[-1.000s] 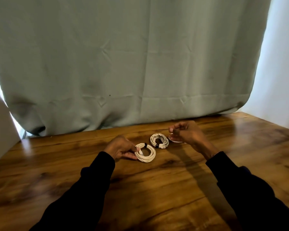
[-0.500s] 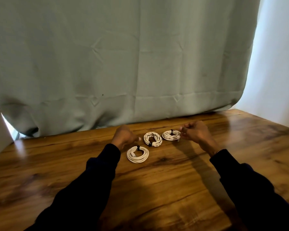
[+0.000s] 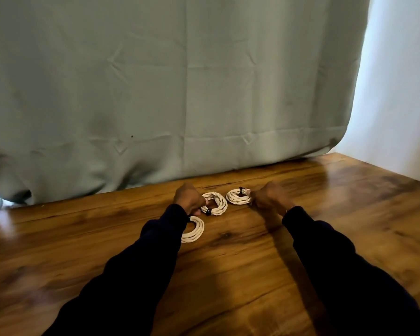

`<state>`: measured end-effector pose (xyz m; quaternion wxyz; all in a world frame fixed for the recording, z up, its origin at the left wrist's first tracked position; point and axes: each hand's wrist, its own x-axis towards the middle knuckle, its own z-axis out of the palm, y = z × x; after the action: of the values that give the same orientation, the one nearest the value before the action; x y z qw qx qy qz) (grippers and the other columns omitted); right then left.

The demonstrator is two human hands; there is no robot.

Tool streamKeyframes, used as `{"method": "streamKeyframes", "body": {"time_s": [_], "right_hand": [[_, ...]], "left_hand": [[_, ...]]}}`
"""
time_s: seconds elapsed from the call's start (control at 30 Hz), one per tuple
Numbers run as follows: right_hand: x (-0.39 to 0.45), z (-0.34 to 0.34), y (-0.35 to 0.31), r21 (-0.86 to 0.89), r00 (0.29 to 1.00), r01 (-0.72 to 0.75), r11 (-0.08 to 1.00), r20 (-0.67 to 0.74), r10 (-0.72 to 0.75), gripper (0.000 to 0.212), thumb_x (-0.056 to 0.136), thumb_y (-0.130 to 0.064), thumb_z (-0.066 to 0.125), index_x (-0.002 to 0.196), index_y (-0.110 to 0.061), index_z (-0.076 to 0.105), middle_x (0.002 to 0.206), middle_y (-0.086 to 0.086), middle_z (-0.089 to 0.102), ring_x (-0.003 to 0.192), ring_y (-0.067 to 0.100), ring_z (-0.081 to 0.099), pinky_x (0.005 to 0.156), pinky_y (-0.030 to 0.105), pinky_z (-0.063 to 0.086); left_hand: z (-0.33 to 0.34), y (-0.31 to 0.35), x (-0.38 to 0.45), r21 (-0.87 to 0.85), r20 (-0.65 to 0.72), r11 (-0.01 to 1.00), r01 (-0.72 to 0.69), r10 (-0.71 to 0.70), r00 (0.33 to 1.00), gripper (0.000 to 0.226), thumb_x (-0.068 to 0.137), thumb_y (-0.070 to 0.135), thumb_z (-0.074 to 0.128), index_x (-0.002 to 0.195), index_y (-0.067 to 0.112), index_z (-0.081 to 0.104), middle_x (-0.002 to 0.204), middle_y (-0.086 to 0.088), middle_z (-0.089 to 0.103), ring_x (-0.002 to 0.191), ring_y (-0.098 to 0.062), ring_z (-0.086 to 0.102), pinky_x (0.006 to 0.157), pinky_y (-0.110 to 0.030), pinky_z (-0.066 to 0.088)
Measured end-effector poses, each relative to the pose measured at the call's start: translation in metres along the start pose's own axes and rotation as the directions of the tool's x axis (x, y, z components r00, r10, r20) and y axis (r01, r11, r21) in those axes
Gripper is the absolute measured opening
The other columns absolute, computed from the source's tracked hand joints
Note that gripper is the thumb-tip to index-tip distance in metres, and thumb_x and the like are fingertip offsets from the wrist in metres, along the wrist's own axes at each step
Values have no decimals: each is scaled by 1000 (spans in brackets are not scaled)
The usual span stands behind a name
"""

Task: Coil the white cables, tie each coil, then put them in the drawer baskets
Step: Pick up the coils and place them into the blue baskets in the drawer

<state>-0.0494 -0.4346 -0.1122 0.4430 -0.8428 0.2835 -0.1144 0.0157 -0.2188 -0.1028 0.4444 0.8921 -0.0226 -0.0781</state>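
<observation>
The left hand [image 3: 189, 199] reaches out over the tabletop [image 3: 252, 275] with its fingers curled down onto the left edge of the middle coil [image 3: 215, 203], gripping that side of it; the black tie on this coil sits at its near edge, just beside the fingers. The right hand [image 3: 268, 197] is likewise curled, its fingertips pinching the right edge of the far coil [image 3: 238, 196], whose dark tie shows at the back of the ring. These two white coils lie flat on the wood, just beside each other and between the two hands. A third coil [image 3: 194, 230] lies nearer the person, partly hidden under the left sleeve [image 3: 141, 263] and touched by neither hand. Both arms wear dark sleeves. Behind the coils a grey-green curtain [image 3: 155, 93] hangs down to the tabletop's far edge, with a pale wall [image 3: 398, 81] at the right.
</observation>
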Motion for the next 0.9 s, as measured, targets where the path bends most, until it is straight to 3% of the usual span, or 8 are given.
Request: {"method": "streamKeyframes", "body": {"time_s": [0.1, 0.17, 0.3, 0.4, 0.5, 0.7, 0.77, 0.9], "right_hand": [[2, 2, 3, 173, 994, -54, 983, 103, 36, 21, 81, -10, 79, 64, -8, 68, 50, 2, 58, 37, 8, 46, 38, 19, 37], [-1, 2, 5, 261, 996, -51, 964, 90, 28, 8, 78, -3, 79, 75, -1, 73, 62, 7, 61, 46, 11, 50, 42, 21, 41], [-10, -3, 13, 457, 999, -32, 889, 42, 14, 8, 81, 11, 70, 83, 4, 68, 83, 17, 66, 65, 20, 66, 48, 26, 57], [-18, -10, 20, 506, 999, -46, 861, 41, 29, 8, 81, 10, 68, 81, 2, 65, 91, 24, 71, 72, 26, 69, 63, 37, 63], [-24, -17, 27, 552, 997, -77, 830, 61, 52, 11, 87, 4, 63, 81, -5, 62, 90, 19, 69, 76, 26, 66, 78, 43, 60], [-32, -43, 36, 673, 996, -84, 735, 63, 56, 14, 94, 5, 54, 106, 1, 61, 96, 21, 67, 74, 31, 68, 52, 41, 59], [-39, -51, 36, 705, 997, -72, 705, 57, 45, 27, 95, 7, 50, 120, 1, 59, 93, 18, 68, 74, 27, 67, 55, 37, 58], [-50, -70, 40, 777, 994, -97, 623, 112, 15, 34, 100, 6, 35, 121, -6, 59, 100, 11, 69, 81, 19, 66, 61, 31, 59]], "left_hand": [[3, 0, 1, -78, 5, 997, 12, -12, 1000, 15, 83, 0, 76, 81, -4, 62, 80, -18, 65, 55, -25, 65, 35, -24, 47], [6, 2, 2, -142, -2, 990, 5, -5, 1000, 11, 82, -8, 73, 84, -7, 62, 83, -21, 64, 62, -30, 69, 38, -30, 53], [10, 6, -3, -236, 0, 972, -21, 22, 1000, 13, 81, -10, 73, 83, -5, 61, 85, -19, 64, 74, -34, 71, 63, -43, 63], [13, 8, -8, -291, 7, 956, -35, 39, 999, 18, 81, -10, 74, 75, -1, 59, 83, -18, 64, 69, -30, 69, 68, -45, 63], [15, 12, -15, -343, 17, 937, -60, 70, 997, 27, 81, -9, 75, 65, 3, 56, 76, -15, 62, 61, -25, 66, 51, -35, 60], [19, 26, -24, -399, 73, 907, -130, 173, 982, 26, 80, -6, 77, 65, 3, 58, 83, -18, 65, 76, -30, 70, 52, -32, 60], [22, 30, -28, -422, 107, 898, -128, 189, 976, 20, 81, -5, 77, 71, 1, 61, 87, -18, 66, 74, -27, 69, 49, -29, 58], [35, 39, -39, -440, 162, 888, -133, 224, 961, 13, 81, -4, 77, 79, -2, 64, 98, -20, 71, 77, -30, 72, 56, -34, 62]]}}
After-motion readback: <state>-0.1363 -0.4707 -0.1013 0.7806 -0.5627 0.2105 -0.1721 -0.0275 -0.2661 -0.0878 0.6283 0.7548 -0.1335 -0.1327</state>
